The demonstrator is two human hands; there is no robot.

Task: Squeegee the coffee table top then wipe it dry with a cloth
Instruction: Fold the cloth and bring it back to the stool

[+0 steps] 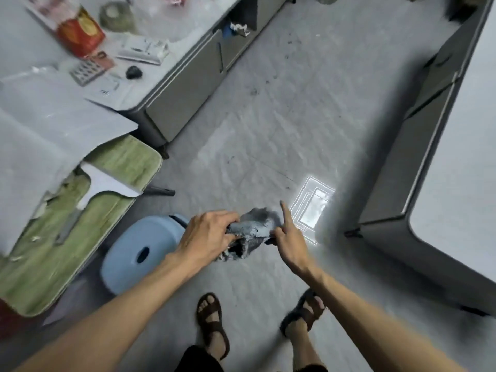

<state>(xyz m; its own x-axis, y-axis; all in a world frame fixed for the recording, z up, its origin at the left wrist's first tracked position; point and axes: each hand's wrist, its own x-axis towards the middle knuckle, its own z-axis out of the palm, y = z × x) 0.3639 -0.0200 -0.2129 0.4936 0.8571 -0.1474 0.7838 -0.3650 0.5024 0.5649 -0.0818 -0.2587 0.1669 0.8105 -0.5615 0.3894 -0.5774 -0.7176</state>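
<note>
Scuffed grey floor (pixel 281 124), a pale blue plastic stool (pixel 134 253) standing directly on it.

My cloth (pixel 255 229): grey, nubbly, fraying terry. Stool (pixel 128 237): smooth pale-blue plastic, slight sheen. Floor (pixel 268 116): grey, scuffed, glossy under light.

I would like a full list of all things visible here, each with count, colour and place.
cloth: one, grey, between both hands
stool: one, light blue, floor, left of hands
mat: one, green, left, partly under white paper
cabinet: one, grey, upper left, cluttered top
packet: one, red, on cabinet
table: one, grey, right side
sandals: two, brown, worn, bottom centre
left hand: one, grips cloth
right hand: one, pinches cloth, index finger straight
</note>
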